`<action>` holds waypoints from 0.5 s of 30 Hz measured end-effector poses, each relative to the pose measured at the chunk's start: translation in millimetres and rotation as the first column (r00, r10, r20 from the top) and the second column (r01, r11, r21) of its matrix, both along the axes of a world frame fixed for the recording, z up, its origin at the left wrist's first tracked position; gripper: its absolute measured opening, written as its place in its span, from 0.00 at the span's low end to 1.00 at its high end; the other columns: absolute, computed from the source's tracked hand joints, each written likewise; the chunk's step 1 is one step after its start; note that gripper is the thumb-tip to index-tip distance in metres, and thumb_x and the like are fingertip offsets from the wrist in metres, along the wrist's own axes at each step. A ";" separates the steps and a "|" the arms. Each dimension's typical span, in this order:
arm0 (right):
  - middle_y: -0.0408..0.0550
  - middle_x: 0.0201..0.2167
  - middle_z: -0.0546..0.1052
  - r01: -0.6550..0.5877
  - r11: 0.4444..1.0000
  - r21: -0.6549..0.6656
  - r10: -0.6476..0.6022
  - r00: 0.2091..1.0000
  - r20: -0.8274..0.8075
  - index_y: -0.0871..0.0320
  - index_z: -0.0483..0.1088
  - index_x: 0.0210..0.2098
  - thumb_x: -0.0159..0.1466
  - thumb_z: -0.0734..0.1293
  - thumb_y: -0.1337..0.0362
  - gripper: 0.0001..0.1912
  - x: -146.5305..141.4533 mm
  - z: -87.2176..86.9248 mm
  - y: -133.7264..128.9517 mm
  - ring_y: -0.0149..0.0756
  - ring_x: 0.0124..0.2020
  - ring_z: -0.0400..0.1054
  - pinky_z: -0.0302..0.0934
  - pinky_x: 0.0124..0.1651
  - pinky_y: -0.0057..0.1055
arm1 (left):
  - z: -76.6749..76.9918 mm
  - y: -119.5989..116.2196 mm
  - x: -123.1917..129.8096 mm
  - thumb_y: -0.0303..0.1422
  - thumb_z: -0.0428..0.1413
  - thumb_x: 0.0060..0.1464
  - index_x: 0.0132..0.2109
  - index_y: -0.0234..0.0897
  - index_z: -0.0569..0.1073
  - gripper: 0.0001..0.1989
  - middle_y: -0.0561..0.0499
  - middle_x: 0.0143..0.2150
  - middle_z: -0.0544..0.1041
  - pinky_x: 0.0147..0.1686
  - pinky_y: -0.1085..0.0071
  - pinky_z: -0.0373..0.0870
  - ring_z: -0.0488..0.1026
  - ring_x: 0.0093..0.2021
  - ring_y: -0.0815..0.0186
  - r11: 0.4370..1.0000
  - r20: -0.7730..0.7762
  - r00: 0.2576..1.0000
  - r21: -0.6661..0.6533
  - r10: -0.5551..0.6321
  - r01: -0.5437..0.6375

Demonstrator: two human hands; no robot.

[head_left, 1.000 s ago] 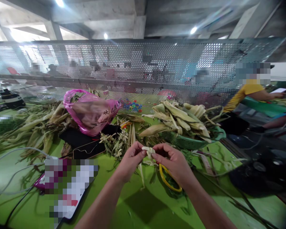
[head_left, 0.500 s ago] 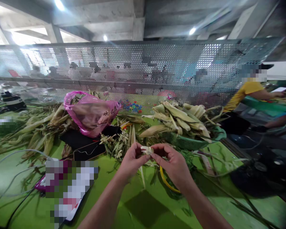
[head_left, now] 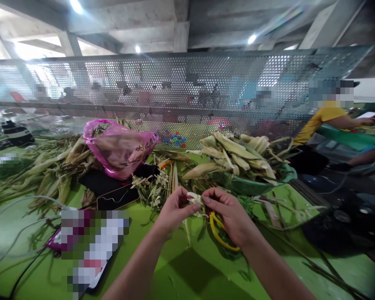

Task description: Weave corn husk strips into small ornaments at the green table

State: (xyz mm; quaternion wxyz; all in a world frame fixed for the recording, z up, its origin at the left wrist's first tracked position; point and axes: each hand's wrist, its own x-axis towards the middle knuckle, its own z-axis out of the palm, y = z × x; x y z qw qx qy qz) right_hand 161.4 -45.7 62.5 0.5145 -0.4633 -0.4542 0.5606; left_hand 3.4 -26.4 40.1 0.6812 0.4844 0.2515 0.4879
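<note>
Cream-coloured and small, a knotted-looking piece of plant fibre, probably corn husk (head_left: 194,197), is held just above the smooth bright green worktop (head_left: 143,262), between the two hands. The left hand (head_left: 176,208) pinches its left end between thumb and forefinger; the right hand (head_left: 222,206) pinches the other end, fingers curled. Gripping opposite ends probably keeps so slight a thing steady and leaves its middle in sight, though the fingers hide its exact shape. A narrow pale strip (head_left: 187,231) hangs below; whether it joins the piece, I cannot tell.

Yellow looped handles (head_left: 220,236), perhaps of scissors, lie beside the right wrist, seemingly placed for easy reach. Beyond, long dry pale husks (head_left: 229,151) are heaped in a shallow green plastic basket (head_left: 290,174), which likely keeps them gathered off the working area. A translucent pink plastic bag (head_left: 121,146) stands to the left, also holding husks, it seems.
</note>
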 end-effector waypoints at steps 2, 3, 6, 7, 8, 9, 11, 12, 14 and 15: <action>0.40 0.20 0.65 -0.016 0.999 -0.034 0.014 0.998 -0.054 0.59 0.68 0.26 0.52 0.73 0.58 0.12 -0.8 0.6 -0.8 0.27 0.21 0.55 0.49 0.23 0.24 | 0.6 -0.1 -0.9 0.37 0.66 0.41 0.32 0.36 0.63 0.19 0.55 0.30 0.70 0.34 0.76 0.61 0.65 0.31 0.73 1.000 0.009 1.000 -0.010 -0.018 0.018; 0.40 0.20 0.65 -0.023 0.999 -0.045 0.019 0.996 -0.085 0.59 0.68 0.25 0.51 0.73 0.58 0.12 -1.8 1.0 -1.4 0.27 0.21 0.55 0.48 0.23 0.24 | 1.0 -0.3 -1.6 0.36 0.66 0.41 0.32 0.36 0.63 0.19 0.56 0.30 0.70 0.34 0.76 0.61 0.65 0.31 0.74 1.000 0.014 1.000 -0.015 -0.024 0.025; 0.39 0.20 0.64 -0.028 0.998 -0.050 0.018 0.983 -0.182 0.59 0.66 0.24 0.51 0.72 0.61 0.11 -5.9 1.7 -3.5 0.26 0.21 0.54 0.49 0.24 0.24 | 1.9 -1.3 -4.4 0.34 0.66 0.42 0.32 0.35 0.63 0.18 0.56 0.29 0.69 0.34 0.77 0.59 0.64 0.31 0.75 0.998 0.039 0.998 -0.028 -0.047 0.048; 0.39 0.21 0.64 -0.026 0.998 -0.050 0.015 0.978 -0.210 0.59 0.66 0.24 0.51 0.72 0.62 0.11 -7.2 1.7 -4.1 0.26 0.22 0.54 0.49 0.25 0.24 | 2.1 -1.7 -5.4 0.34 0.66 0.42 0.32 0.35 0.63 0.18 0.56 0.29 0.69 0.33 0.78 0.59 0.64 0.30 0.75 0.998 0.047 0.997 -0.034 -0.058 0.060; 0.39 0.21 0.64 -0.026 0.998 -0.053 0.012 0.972 -0.234 0.59 0.66 0.24 0.51 0.72 0.63 0.10 -8.4 1.6 -4.6 0.27 0.22 0.55 0.50 0.25 0.24 | 2.1 -2.1 -6.3 0.34 0.65 0.43 0.32 0.35 0.63 0.17 0.56 0.29 0.68 0.32 0.78 0.58 0.64 0.30 0.75 0.997 0.054 0.996 -0.041 -0.069 0.072; 0.39 0.21 0.64 -0.024 0.998 -0.059 0.009 0.968 -0.253 0.59 0.66 0.24 0.51 0.72 0.63 0.10 -9.4 1.5 -4.9 0.27 0.23 0.55 0.50 0.26 0.24 | 2.1 -2.4 -7.0 0.34 0.65 0.43 0.32 0.35 0.63 0.17 0.56 0.29 0.68 0.31 0.78 0.57 0.64 0.30 0.75 0.995 0.059 0.995 -0.049 -0.080 0.083; 0.40 0.21 0.65 -0.016 0.998 -0.068 -0.003 0.963 -0.269 0.58 0.66 0.24 0.51 0.72 0.63 0.10 -10.6 1.6 -5.5 0.28 0.23 0.56 0.51 0.26 0.25 | 1.8 -2.8 -8.0 0.35 0.65 0.44 0.31 0.35 0.62 0.17 0.57 0.29 0.67 0.28 0.78 0.54 0.62 0.28 0.76 0.993 0.066 0.993 -0.065 -0.097 0.101; 0.40 0.21 0.64 -0.005 0.998 -0.069 -0.013 0.963 -0.268 0.58 0.66 0.24 0.51 0.72 0.63 0.10 -11.0 1.9 -5.8 0.28 0.23 0.57 0.51 0.26 0.25 | 1.5 -2.8 -8.3 0.35 0.65 0.44 0.31 0.35 0.62 0.17 0.57 0.29 0.67 0.27 0.78 0.52 0.61 0.27 0.76 0.992 0.068 0.992 -0.072 -0.102 0.106; 0.40 0.22 0.65 0.030 0.998 -0.056 -0.043 0.965 -0.257 0.58 0.66 0.24 0.51 0.72 0.63 0.10 -11.5 3.1 -6.3 0.28 0.23 0.57 0.51 0.25 0.25 | 1.0 -2.3 -8.5 0.36 0.64 0.44 0.31 0.35 0.62 0.17 0.57 0.28 0.65 0.25 0.78 0.49 0.58 0.25 0.77 0.991 0.068 0.993 -0.082 -0.100 0.106; 0.40 0.22 0.65 0.056 0.997 -0.046 -0.066 0.966 -0.252 0.58 0.66 0.24 0.51 0.72 0.63 0.10 -11.7 3.8 -6.6 0.28 0.23 0.56 0.52 0.25 0.25 | 0.8 -1.9 -8.4 0.36 0.64 0.45 0.31 0.35 0.62 0.17 0.58 0.27 0.65 0.24 0.78 0.47 0.56 0.24 0.78 0.992 0.065 0.993 -0.081 -0.097 0.102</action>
